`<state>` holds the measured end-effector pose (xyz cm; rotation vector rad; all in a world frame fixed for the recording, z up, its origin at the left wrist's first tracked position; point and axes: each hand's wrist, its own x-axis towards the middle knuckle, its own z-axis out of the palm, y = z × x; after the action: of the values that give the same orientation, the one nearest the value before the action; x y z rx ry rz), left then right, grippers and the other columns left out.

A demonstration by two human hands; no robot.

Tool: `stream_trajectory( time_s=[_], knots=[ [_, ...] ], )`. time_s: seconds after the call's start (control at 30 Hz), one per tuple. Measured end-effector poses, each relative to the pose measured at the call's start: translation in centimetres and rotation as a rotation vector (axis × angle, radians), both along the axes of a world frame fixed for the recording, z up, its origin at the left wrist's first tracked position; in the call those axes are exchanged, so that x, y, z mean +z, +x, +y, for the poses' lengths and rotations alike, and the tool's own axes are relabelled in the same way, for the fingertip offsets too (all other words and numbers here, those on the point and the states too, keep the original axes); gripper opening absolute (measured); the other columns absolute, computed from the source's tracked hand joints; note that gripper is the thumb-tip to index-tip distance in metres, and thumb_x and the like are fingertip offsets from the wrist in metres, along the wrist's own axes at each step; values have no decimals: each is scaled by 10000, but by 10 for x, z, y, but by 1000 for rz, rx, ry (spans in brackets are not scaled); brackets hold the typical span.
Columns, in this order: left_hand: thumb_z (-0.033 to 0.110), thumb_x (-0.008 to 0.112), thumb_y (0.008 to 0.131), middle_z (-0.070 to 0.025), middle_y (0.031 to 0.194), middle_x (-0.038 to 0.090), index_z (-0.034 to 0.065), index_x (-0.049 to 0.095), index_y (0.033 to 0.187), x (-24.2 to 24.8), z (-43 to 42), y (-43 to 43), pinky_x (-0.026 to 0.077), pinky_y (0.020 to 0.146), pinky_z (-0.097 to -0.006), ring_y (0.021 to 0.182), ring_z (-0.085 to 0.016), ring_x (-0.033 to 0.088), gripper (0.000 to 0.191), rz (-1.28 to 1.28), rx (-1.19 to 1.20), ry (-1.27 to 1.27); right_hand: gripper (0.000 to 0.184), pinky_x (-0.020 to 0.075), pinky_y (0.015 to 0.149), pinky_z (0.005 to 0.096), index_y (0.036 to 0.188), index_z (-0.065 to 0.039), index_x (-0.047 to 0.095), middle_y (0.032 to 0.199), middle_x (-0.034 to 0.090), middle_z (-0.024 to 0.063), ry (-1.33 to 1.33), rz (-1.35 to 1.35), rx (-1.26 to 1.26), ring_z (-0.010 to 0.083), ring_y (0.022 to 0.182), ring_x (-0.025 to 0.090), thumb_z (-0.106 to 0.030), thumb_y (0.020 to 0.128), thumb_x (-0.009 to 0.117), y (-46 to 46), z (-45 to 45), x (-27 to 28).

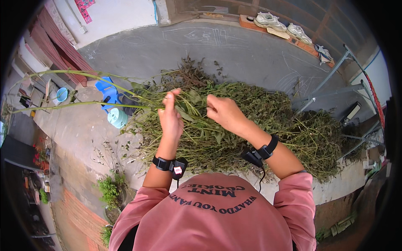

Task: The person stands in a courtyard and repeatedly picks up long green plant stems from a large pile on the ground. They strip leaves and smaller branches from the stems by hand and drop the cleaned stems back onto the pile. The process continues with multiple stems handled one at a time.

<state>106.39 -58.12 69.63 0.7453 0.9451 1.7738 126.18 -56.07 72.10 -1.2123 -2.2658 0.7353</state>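
Note:
My left hand [171, 117] is closed around a few long green plant stems [122, 89], thumb pointing up. Their thin ends reach far out to the left, and the leafy ends [187, 108] hang to the right of my fingers. Level with those leaves, my right hand [227, 113] is curled, its fingertips bent inward. Whether it pinches a leaf or stem is hidden. Beneath both hands spreads a large heap of cut, partly wilted leafy stalks [251, 97]. Each wrist wears a black strap with a small device.
Left of the heap stand a blue plastic chair [106, 89] and a light-blue bucket [117, 118]. A metal frame [329, 75] rises at the right. Shoes [270, 22] rest on a brick ledge along the far side. Potted plants [110, 191] are at the lower left.

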Motion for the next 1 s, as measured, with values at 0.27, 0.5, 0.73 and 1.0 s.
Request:
stream_trajectory(
  time_s=[0.27, 0.5, 0.73, 1.0],
  knots=[
    [360, 540, 1026, 1, 1172, 609, 131, 634, 1044, 14, -1, -49, 519, 848, -327, 1006, -122, 600, 248, -316, 45, 196, 245, 516, 898, 434, 1169, -43, 650, 1106, 669, 142, 262, -82, -325, 321, 1030, 623, -64, 931, 596, 114, -7, -25],
    [415, 651, 949, 32, 897, 623, 152, 657, 1067, 27, -20, -41, 550, 695, -353, 854, -185, 659, 289, -342, 123, 64, 131, 474, 799, 420, 853, 30, 621, 866, 613, 129, 255, 58, -219, 322, 888, 561, -83, 915, 637, 112, -49, -33],
    [418, 656, 943, 12, 879, 606, 143, 640, 1080, 33, -24, -15, 536, 659, -356, 831, -201, 655, 308, -323, 121, 87, 74, 408, 886, 436, 851, 10, 666, 837, 592, 130, 268, -22, -40, 329, 917, 537, -7, 864, 596, 135, -67, -29],
    [412, 646, 952, 23, 885, 615, 147, 644, 1067, 36, -32, 10, 551, 679, -354, 819, -182, 657, 289, -314, 171, 91, 231, 375, 945, 412, 1089, -94, 694, 941, 602, 69, -55, -78, 240, 266, 983, 522, -259, 980, 574, 167, -67, -29]
  ],
)
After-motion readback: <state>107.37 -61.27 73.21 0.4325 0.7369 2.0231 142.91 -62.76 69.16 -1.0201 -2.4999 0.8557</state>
